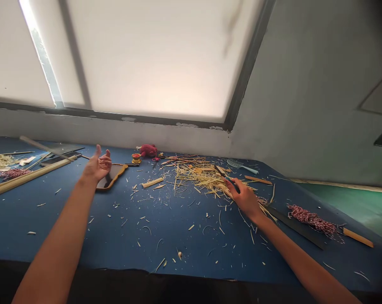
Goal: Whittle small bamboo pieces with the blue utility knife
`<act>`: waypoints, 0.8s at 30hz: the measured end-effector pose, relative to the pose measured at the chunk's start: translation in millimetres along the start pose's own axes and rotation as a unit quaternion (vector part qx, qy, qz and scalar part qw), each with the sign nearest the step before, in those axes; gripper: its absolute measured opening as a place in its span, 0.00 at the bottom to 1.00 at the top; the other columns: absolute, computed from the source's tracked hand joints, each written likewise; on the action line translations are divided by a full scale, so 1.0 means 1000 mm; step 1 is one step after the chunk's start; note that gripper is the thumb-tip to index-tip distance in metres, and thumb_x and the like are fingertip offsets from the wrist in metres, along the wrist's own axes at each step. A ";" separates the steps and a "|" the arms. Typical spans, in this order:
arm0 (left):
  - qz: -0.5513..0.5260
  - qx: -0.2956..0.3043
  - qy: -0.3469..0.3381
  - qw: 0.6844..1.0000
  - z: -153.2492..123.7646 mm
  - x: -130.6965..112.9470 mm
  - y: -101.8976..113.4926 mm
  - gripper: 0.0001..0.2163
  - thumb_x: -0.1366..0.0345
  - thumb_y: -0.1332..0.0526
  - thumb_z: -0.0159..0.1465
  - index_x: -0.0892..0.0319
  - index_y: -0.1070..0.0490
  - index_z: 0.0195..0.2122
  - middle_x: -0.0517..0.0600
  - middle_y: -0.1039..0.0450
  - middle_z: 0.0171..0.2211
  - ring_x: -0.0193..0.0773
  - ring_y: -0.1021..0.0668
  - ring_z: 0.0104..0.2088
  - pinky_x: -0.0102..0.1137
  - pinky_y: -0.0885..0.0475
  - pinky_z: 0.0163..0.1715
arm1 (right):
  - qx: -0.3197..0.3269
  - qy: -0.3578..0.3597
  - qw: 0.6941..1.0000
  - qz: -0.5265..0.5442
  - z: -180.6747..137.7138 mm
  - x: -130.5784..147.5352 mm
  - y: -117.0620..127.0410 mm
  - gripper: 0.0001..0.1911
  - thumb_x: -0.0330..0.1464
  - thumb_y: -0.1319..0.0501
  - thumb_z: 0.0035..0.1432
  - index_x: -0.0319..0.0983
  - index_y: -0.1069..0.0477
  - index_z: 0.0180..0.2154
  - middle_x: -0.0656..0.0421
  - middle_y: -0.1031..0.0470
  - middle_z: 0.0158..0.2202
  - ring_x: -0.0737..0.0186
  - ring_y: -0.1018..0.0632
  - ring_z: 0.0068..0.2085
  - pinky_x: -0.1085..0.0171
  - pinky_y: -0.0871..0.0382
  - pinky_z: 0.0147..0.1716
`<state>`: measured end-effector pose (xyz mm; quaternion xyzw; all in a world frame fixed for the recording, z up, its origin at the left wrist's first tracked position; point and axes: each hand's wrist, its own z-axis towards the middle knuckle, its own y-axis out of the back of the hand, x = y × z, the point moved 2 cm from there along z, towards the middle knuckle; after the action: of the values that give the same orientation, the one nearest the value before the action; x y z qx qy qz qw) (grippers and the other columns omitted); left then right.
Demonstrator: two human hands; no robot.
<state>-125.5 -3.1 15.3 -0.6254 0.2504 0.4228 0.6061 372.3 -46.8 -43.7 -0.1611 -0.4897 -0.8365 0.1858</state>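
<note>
My left hand [97, 166] is raised above the blue table [115, 236], palm turned up, fingers loosely curled and apart, holding nothing. Just beyond it lies a wooden-framed hand mirror [112, 177]. My right hand [244, 195] rests on the edge of a pile of bamboo slivers and shavings [203, 175], fingers reaching into the strips and closed around a thin dark-handled thing I cannot make out. A long dark blade [296, 228] lies on the table under my right forearm.
Long bamboo slats [29, 175] lie at the left. A bundle of red-and-white string [311, 218] on a stick sits at the right. A red plush toy [148, 150], a small red-gold ornament [136, 158] and a light-blue brush [239, 164] lie near the wall. Shavings litter the table.
</note>
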 end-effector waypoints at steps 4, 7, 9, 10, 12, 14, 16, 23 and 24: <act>0.040 0.036 0.019 0.998 -0.001 0.038 -0.030 0.09 0.65 0.48 0.68 0.64 0.34 0.33 0.39 0.46 0.17 0.20 0.44 0.14 0.17 0.47 0.15 | 0.018 0.006 1.000 0.012 -0.003 0.005 -0.004 0.31 0.57 0.54 0.58 0.40 0.30 0.45 0.55 0.23 0.30 0.55 0.24 0.28 0.63 0.38 0.26; 0.277 0.097 -0.070 0.953 -0.007 0.069 -0.061 0.05 0.74 0.44 0.62 0.62 0.30 0.37 0.46 0.32 0.26 0.26 0.31 0.21 0.22 0.36 0.23 | 0.026 0.005 1.000 0.013 -0.005 0.007 -0.006 0.31 0.56 0.53 0.58 0.40 0.30 0.46 0.56 0.24 0.26 0.56 0.25 0.26 0.62 0.38 0.25; 0.463 0.151 -0.177 0.855 -0.016 0.083 -0.076 0.09 0.74 0.42 0.59 0.58 0.28 0.39 0.50 0.28 0.36 0.35 0.25 0.35 0.29 0.32 0.36 | 0.028 0.003 1.000 0.012 -0.005 0.007 -0.006 0.31 0.56 0.53 0.58 0.40 0.30 0.46 0.56 0.24 0.26 0.55 0.25 0.26 0.62 0.38 0.25; 0.544 0.166 -0.209 0.796 -0.021 0.088 -0.079 0.09 0.72 0.40 0.58 0.57 0.27 0.39 0.51 0.28 0.40 0.39 0.26 0.41 0.33 0.33 0.41 | 0.028 0.002 1.000 0.011 -0.005 0.007 -0.006 0.31 0.56 0.53 0.58 0.40 0.30 0.47 0.55 0.24 0.27 0.55 0.24 0.26 0.62 0.37 0.25; 0.658 0.186 -0.221 0.696 -0.028 0.095 -0.080 0.07 0.64 0.39 0.59 0.56 0.26 0.38 0.52 0.27 0.42 0.44 0.28 0.46 0.38 0.37 0.46 | 0.030 0.000 0.999 0.011 -0.005 0.006 -0.006 0.32 0.56 0.53 0.58 0.39 0.30 0.47 0.54 0.23 0.30 0.54 0.24 0.28 0.61 0.37 0.26; 0.719 0.200 -0.189 0.638 -0.030 0.099 -0.076 0.10 0.58 0.41 0.60 0.56 0.25 0.38 0.52 0.26 0.41 0.46 0.28 0.46 0.39 0.39 0.47 | 0.040 -0.002 0.999 0.014 -0.006 0.006 -0.007 0.32 0.56 0.52 0.58 0.39 0.30 0.48 0.53 0.22 0.30 0.55 0.24 0.27 0.61 0.37 0.25; 0.746 0.209 -0.163 0.611 -0.029 0.101 -0.071 0.11 0.57 0.43 0.61 0.56 0.25 0.38 0.52 0.25 0.40 0.46 0.27 0.44 0.37 0.38 0.45 | 0.051 0.004 0.999 0.020 -0.006 0.006 -0.008 0.32 0.56 0.52 0.57 0.40 0.31 0.47 0.54 0.23 0.28 0.56 0.25 0.24 0.62 0.39 0.22; 0.737 0.210 -0.153 0.623 -0.019 0.109 -0.062 0.12 0.56 0.42 0.60 0.58 0.25 0.37 0.55 0.25 0.39 0.44 0.26 0.39 0.31 0.35 0.37 | 0.068 0.017 0.997 0.029 -0.008 0.008 -0.011 0.29 0.55 0.52 0.58 0.41 0.30 0.45 0.56 0.24 0.25 0.57 0.26 0.22 0.64 0.41 0.20; 0.732 0.209 -0.146 0.632 -0.017 0.111 -0.061 0.12 0.57 0.42 0.59 0.58 0.25 0.36 0.55 0.25 0.39 0.45 0.26 0.40 0.32 0.35 0.37 | 0.067 0.018 0.997 0.026 -0.007 0.008 -0.011 0.29 0.55 0.52 0.58 0.41 0.30 0.45 0.56 0.24 0.25 0.57 0.26 0.22 0.64 0.41 0.20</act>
<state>-14.1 10.6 -44.9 -0.0233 0.6157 0.7499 0.2410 359.7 -49.6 -52.1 -0.1459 -0.5365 -0.7996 0.2269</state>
